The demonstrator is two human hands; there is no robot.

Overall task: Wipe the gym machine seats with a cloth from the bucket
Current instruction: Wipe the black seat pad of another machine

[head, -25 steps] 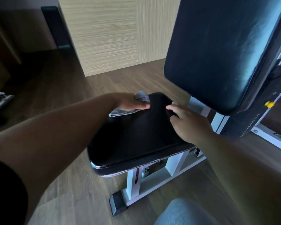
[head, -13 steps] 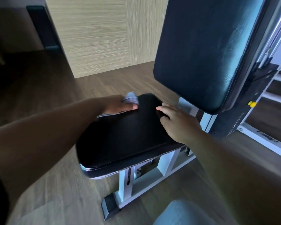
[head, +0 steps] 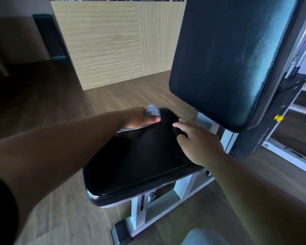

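The backrest (head: 233, 57) stands upright behind the black seat (head: 140, 160). My right hand (head: 200, 144) rests on the seat's right side, fingers relaxed and spread. At its far left corner, my left hand (head: 140, 119) grips the cloth (head: 152, 112).

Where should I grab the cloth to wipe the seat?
Grab the bunched grey fold of the cloth sticking up at the seat's far left edge, coming from the left as the left hand does. The rest lies flat, with nothing to pinch.
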